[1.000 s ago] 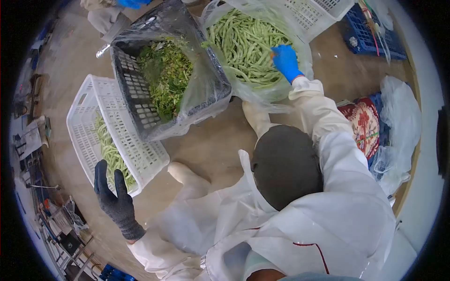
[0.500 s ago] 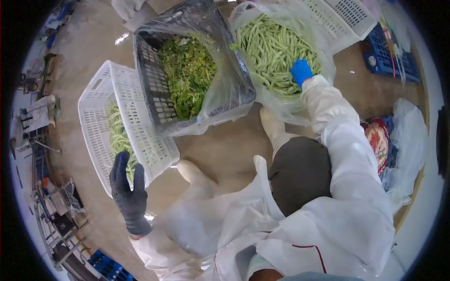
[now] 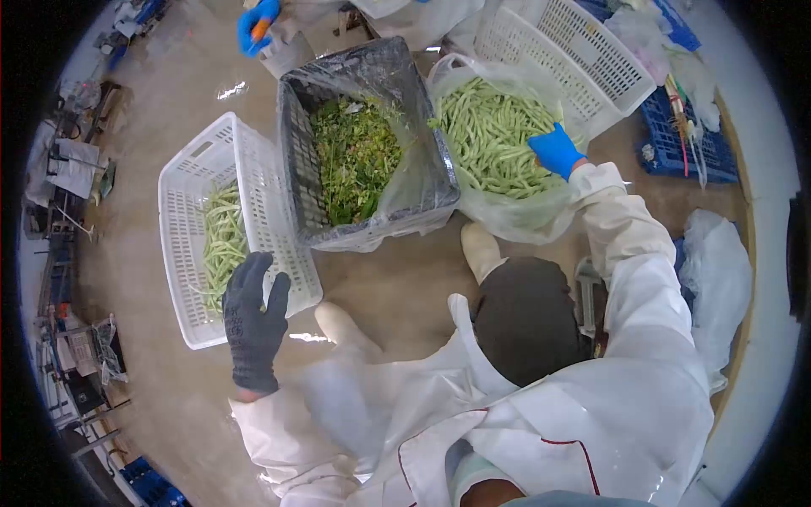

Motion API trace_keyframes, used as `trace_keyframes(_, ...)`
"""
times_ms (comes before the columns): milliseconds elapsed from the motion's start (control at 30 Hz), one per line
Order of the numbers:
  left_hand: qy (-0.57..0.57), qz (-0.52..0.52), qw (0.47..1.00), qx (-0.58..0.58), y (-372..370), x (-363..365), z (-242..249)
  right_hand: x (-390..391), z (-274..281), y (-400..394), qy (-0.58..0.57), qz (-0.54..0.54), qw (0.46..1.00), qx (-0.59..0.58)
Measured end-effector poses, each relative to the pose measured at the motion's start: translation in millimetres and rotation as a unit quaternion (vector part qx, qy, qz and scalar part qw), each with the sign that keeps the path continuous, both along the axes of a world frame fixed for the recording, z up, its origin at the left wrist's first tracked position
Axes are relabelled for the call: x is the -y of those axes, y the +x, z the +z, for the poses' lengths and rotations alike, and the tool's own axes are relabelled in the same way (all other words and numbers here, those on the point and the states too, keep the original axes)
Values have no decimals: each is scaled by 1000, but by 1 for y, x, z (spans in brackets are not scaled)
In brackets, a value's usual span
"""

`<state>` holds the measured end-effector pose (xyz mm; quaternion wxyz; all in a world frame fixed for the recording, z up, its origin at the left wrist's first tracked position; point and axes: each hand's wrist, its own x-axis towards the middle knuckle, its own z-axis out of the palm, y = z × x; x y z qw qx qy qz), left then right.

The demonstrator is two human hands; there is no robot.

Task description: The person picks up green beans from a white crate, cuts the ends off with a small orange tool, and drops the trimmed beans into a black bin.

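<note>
My left hand (image 3: 255, 325), in a dark grey glove, hovers by the near edge of a white basket (image 3: 182, 253). Its fingers and thumb are apart with nothing between them. Green beans (image 3: 224, 241) lie inside that basket. My right hand (image 3: 555, 150), in a blue glove, touches the right side of a heap of green beans (image 3: 490, 135) in a clear plastic bag (image 3: 532, 221). Its fingers are bent together, and whether a bean is under them is hidden. Between the two stands a black crate (image 3: 291, 152) lined with plastic, holding leafy green scraps (image 3: 355, 156).
Another person's blue-gloved hand (image 3: 257, 29) holds something orange at the top. White crates (image 3: 557, 51) stand behind the bag. A blue crate (image 3: 697, 152) and a clear plastic bag (image 3: 718, 262) are at the right. Grey floor (image 3: 405, 270) lies between my boots.
The view has shifted, bringing the other person's blue glove into sight. My right hand has turned on the beans, its fingers now pointing left. My left hand stays open near the white basket.
</note>
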<state>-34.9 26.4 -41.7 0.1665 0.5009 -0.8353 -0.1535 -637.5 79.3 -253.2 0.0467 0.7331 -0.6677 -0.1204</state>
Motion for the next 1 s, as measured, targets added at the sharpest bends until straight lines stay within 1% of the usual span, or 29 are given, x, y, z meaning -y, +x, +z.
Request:
trace_keyframes(33, -21, -7, 1000, 2, 2, -1, -1, 1, 30, 3, 48, -19, 999, 15)
trace_keyframes(133, -41, -26, 999, -13, 0, -2, 1, 2, 76, 8, 25, -123, 986, 114)
trace_keyframes(167, -27, -18, 999, -36, -2, -3, 1, 1, 88, 12, -2, -122, 979, 161)
trace_keyframes(233, -52, -37, 998, -19, -5, -3, 1, 1, 109, 18, -56, -116, 958, 255)
trace_keyframes(267, -65, -46, 997, -10, -7, -2, 2, 2, 119, 22, -58, -133, 930, 339)
trace_keyframes(333, -77, -69, 994, -17, -16, -4, 8, 6, 142, 40, -59, -162, 849, 500)
trace_keyframes(367, -48, -71, 996, -15, -20, -3, 9, 11, 155, 49, -46, -177, 827, 531)
trace_keyframes(400, -19, -71, 997, -12, -24, -2, 8, 15, 167, 61, -53, -159, 815, 554)
trace_keyframes(433, -9, -66, 997, -33, -28, -4, 8, 17, 181, 76, -58, -138, 803, 577)
trace_keyframes(467, -6, -83, 995, -52, -33, -6, 5, 20, 194, 93, -62, -117, 789, 600)
trace_keyframes(500, -2, -100, 992, -71, -37, -6, 1, 23, 206, 118, -89, -112, 761, 633)
trace_keyframes(533, 2, -116, 989, -88, -42, -7, -1, 24, 220, 141, -67, -118, 723, 678)
trace_keyframes(600, 64, -138, 980, -125, -53, -8, 0, 27, 243, 185, -15, -127, 637, 760)
trace_keyframes(633, 94, -148, 974, -143, -58, -9, 3, 31, 246, 203, 12, -107, 590, 800)
trace_keyframes(667, 145, -137, 959, -203, -62, -10, 6, 33, 250, 222, 59, -88, 544, 833)
trace_keyframes(733, 243, -113, 908, -321, -68, -10, 9, 30, 260, 262, 159, -52, 440, 882)
trace_keyframes(767, 127, -149, 924, -329, -57, -4, 9, 31, 262, 296, 193, -44, 441, 875)
trace_keyframes(800, 15, -197, 923, -330, -56, 7, 5, 24, 265, 321, 217, -45, 443, 869)
trace_keyframes(833, -95, -243, 910, -321, -53, 18, 2, 22, 264, 339, 241, -45, 444, 862)
trace_keyframes(900, -88, -252, 915, -301, -42, 34, -5, 25, 245, 358, 291, -29, 403, 867)
trace_keyframes(933, -81, -258, 917, -293, -41, 29, 0, 26, 232, 364, 315, -25, 381, 869)
trace_keyframes(967, 72, -256, 863, -430, -47, 24, 4, 30, 216, 366, 304, 3, 406, 862)
trace_keyframes(1000, 204, -234, 763, -566, -54, 13, 19, 33, 213, 367, 356, 10, 354, 865)
